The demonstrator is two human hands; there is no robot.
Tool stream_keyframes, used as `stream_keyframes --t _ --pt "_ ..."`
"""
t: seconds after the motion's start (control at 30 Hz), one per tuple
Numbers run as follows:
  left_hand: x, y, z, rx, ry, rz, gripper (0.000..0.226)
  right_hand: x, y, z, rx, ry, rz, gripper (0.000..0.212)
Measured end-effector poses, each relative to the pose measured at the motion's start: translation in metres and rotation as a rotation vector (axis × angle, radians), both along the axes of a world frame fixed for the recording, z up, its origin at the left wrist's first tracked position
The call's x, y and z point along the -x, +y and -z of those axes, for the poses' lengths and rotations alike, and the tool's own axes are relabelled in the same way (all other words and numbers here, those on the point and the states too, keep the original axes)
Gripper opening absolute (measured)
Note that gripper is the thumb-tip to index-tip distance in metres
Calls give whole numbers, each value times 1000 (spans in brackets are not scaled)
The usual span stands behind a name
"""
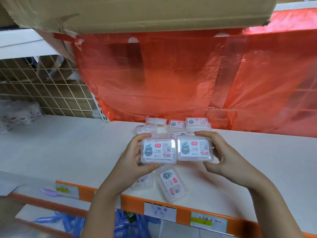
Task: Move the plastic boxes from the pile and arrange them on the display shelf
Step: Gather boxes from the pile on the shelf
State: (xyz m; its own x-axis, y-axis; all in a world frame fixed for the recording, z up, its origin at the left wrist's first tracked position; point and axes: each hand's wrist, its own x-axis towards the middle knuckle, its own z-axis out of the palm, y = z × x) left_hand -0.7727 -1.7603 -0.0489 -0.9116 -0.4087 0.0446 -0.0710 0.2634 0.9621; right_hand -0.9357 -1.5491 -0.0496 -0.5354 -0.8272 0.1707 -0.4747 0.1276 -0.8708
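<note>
A sheet of translucent red plastic film (171, 76) hangs across the back of the white display shelf (68, 145), under a sagging brown cardboard box (137, 11) at the top, with a white wire grid panel (42, 86) to the left of the film. The shelf's front edge carries an orange price rail (183, 214) with a handwritten white paper label (160, 212). Near the shelf's back edge, just before the film, lies the pile of clear plastic boxes (176, 126), loosely heaped. The left hand (135, 162) grips one clear rectangular plastic box with a white cartoon label (158, 151), thumb below and fingers over its top; the right hand (221, 155) holds a matching labelled box (195, 148) the same way. The two held boxes touch side by side above the shelf's middle. Two more labelled boxes lie near the front edge, one tilted (173, 184), one partly hidden under the left hand (145, 182)
</note>
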Motion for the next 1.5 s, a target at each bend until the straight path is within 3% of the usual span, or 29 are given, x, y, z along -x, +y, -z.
stream_keyframes --t 0.37,0.67,1.03,1.3,1.5 --pt "-77 -45 -2 44 -36 -284 65 -35 -73 -5 0 -29 -163 69" --pt "-210 -117 -15 176 -6 -512 61 -125 -194 -13 -3 -22 -368 63" --pt "-401 -250 -37 475 -6 -763 60 -287 -379 -21 76 22 -587 60" --pt "-477 -356 -33 677 -102 -841 65 -352 -501 -29 81 226 -656 57" --pt "-509 -457 -29 722 -113 -831 62 -383 -607 -24 106 293 -654 54"
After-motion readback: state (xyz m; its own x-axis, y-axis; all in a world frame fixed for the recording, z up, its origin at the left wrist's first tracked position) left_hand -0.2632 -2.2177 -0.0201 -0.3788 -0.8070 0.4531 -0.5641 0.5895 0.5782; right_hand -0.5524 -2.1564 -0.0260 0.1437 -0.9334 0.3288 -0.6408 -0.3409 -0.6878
